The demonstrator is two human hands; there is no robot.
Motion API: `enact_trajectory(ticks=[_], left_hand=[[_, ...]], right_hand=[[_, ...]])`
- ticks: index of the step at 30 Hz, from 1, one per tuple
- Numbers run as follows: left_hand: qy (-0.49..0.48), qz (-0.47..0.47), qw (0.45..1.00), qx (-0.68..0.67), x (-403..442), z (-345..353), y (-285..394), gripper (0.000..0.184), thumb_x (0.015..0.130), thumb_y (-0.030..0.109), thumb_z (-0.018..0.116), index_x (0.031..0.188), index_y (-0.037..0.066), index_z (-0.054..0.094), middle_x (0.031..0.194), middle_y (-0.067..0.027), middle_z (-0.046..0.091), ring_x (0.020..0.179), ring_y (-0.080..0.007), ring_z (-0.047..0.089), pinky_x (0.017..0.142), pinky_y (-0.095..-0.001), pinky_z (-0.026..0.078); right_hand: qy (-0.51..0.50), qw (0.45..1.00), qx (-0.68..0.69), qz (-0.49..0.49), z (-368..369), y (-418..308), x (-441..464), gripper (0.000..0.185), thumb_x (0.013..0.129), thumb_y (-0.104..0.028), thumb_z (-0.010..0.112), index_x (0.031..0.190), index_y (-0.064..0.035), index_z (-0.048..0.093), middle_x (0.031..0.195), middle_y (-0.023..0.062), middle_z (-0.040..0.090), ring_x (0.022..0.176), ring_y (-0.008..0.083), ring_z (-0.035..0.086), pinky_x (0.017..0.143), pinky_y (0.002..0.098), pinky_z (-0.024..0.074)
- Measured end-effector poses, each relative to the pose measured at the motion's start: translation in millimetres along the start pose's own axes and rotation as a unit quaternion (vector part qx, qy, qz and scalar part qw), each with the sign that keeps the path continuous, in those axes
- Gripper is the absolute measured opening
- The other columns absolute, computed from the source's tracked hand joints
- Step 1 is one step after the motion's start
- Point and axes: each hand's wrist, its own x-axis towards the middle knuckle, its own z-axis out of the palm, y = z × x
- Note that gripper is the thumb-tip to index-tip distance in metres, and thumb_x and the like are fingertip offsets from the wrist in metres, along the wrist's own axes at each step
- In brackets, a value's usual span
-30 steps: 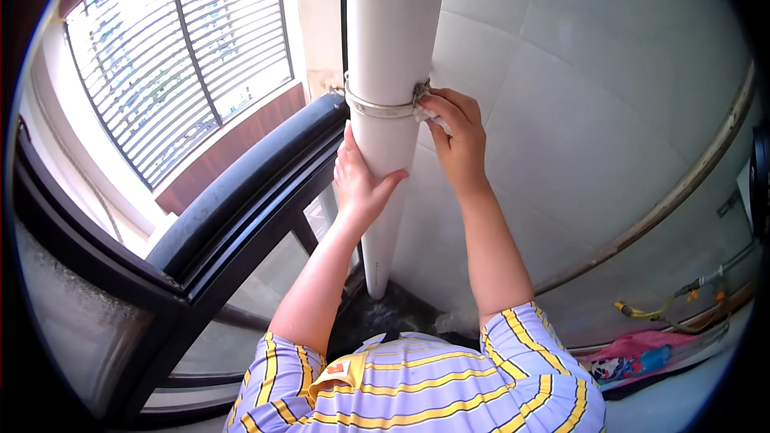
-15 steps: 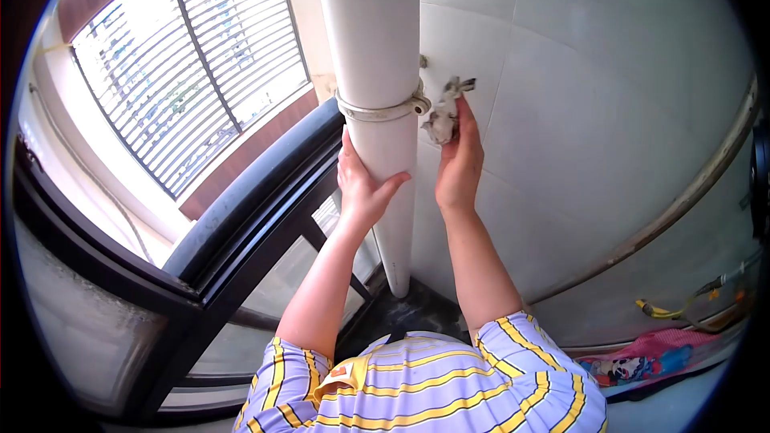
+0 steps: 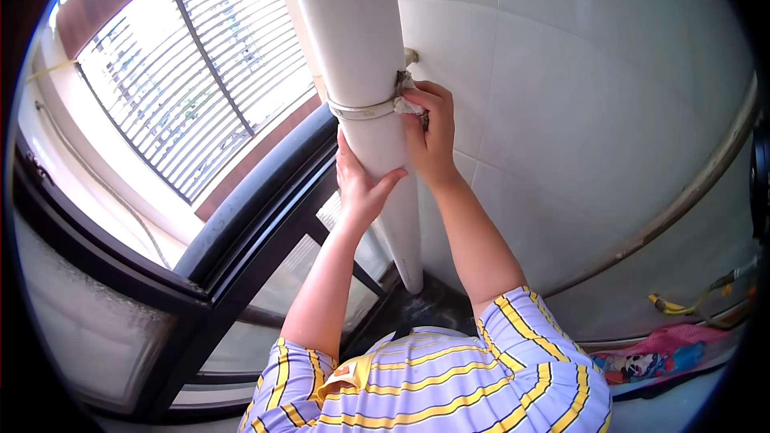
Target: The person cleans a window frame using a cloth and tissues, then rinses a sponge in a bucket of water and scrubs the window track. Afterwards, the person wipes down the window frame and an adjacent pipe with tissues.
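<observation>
A thick white pipe (image 3: pixel 353 40) runs from the top of the view down to a dark corner, with a ring clamp (image 3: pixel 362 111) around it. My left hand (image 3: pixel 362 188) is wrapped round the pipe just below the clamp, thumb on the front and fingers on the left side. Pinched in my right hand (image 3: pixel 433 130) is a crumpled, dirty whitish cloth or tissue (image 3: pixel 409 99), pressed against the clamp's right end. The cloth and my fingers hide that end of the clamp.
Left of the pipe stand a dark window frame (image 3: pixel 265 200) and a barred window (image 3: pixel 200 72). A tiled wall (image 3: pixel 561 112) is on the right, with a thin curved pipe (image 3: pixel 682 200). Colourful cloth items (image 3: pixel 658 357) lie at the lower right.
The right hand drew back from the clamp, showing the crumpled cloth, and is now against the clamp's right end again. The view has shifted; the left hand stays on the pipe.
</observation>
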Motion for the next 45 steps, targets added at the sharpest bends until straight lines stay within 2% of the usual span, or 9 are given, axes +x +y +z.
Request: enact_trajectory(ticks=[5,8,14,18,24,29,33,39,45], left_hand=[[0.008,0.009,1.0,0.017,-1,1,-1,0.131,0.07,0.025,0.094,0.166,0.007,0.006,0.147,-0.0251,0.046,0.137,-0.0433,0.045,0.116,-0.0543,0.037],[0.002,0.002,1.0,0.008,0,-1,4,0.132,0.07,0.025,0.094,0.167,0.009,0.005,0.147,-0.0245,0.046,0.137,-0.0429,0.045,0.116,-0.0544,0.036],[-0.029,-0.038,0.999,0.016,0,-4,11,0.134,0.074,0.018,0.093,0.167,0.01,-0.003,0.157,-0.0229,0.035,0.145,-0.0379,0.041,0.118,-0.0493,0.038],[-0.031,-0.031,0.999,0.007,-1,-3,6,0.133,0.077,0.012,0.091,0.168,0.01,-0.005,0.163,-0.0211,0.029,0.149,-0.0336,0.038,0.119,-0.0461,0.039],[-0.017,-0.011,1.0,-0.006,1,1,0,0.133,0.072,0.021,0.093,0.167,0.013,0.0,0.156,-0.0245,0.038,0.144,-0.0419,0.042,0.119,-0.053,0.037],[-0.016,-0.008,0.999,-0.032,1,3,-6,0.133,0.071,0.022,0.093,0.167,0.014,0.001,0.154,-0.0254,0.041,0.144,-0.0436,0.044,0.118,-0.0541,0.038],[-0.011,0.019,0.999,0.032,2,-1,7,0.133,0.072,0.021,0.093,0.167,0.013,0.001,0.153,-0.0252,0.042,0.143,-0.0433,0.045,0.117,-0.0539,0.039],[-0.021,-0.008,1.0,0.011,2,-1,5,0.135,0.072,0.023,0.094,0.167,0.013,-0.002,0.154,-0.0252,0.04,0.144,-0.0429,0.042,0.118,-0.0546,0.037],[-0.01,-0.023,0.999,0.041,-1,0,0,0.138,0.072,0.025,0.095,0.167,0.012,-0.003,0.154,-0.0252,0.039,0.144,-0.0431,0.04,0.12,-0.0544,0.035]], right_hand=[[0.16,0.895,0.233,0.345,-8,-7,-11,0.022,0.106,-0.016,0.064,0.124,-0.002,0.064,0.095,-0.0044,0.061,0.087,0.0041,0.054,0.077,0.0225,0.047],[0.153,0.902,0.2,0.35,-12,-17,9,0.04,0.115,-0.031,0.046,0.14,-0.0022,0.059,0.122,0.0033,0.067,0.109,0.0105,0.06,0.097,0.0279,0.0485],[0.019,0.944,0.135,0.3,5,2,21,0.037,0.113,-0.024,0.047,0.136,-0.0004,0.064,0.136,0.0132,0.067,0.125,0.0259,0.064,0.106,0.0359,0.0487],[-0.012,0.951,0.1,0.291,-3,5,21,0.029,0.109,-0.015,0.053,0.129,-0.0003,0.068,0.121,0.0176,0.072,0.113,0.0311,0.069,0.101,0.0397,0.0511],[-0.142,0.968,-0.181,0.101,-42,-3,54,0.02,0.102,-0.013,0.063,0.115,-0.0037,0.074,0.106,0.0159,0.073,0.095,0.0376,0.067,0.088,0.0449,0.0532],[-0.056,0.965,-0.255,-0.026,-14,10,79,0.023,0.098,-0.009,0.062,0.118,-0.0094,0.075,0.117,0.0078,0.073,0.097,0.0315,0.068,0.087,0.0418,0.0566],[-0.184,0.947,-0.262,0.006,-7,23,79,0.031,0.094,-0.008,0.062,0.121,-0.0151,0.074,0.13,-0.0006,0.072,0.099,0.0283,0.068,0.09,0.0376,0.0586],[-0.122,0.977,-0.171,-0.027,-17,32,57,0.035,0.093,-0.004,0.061,0.125,-0.0137,0.073,0.13,0.0003,0.072,0.102,0.0304,0.067,0.09,0.04,0.0579],[-0.178,0.94,-0.284,0.058,-42,11,36,0.04,0.095,-0.002,0.06,0.131,-0.0135,0.071,0.136,0.0002,0.069,0.103,0.0297,0.067,0.09,0.0398,0.0577]])
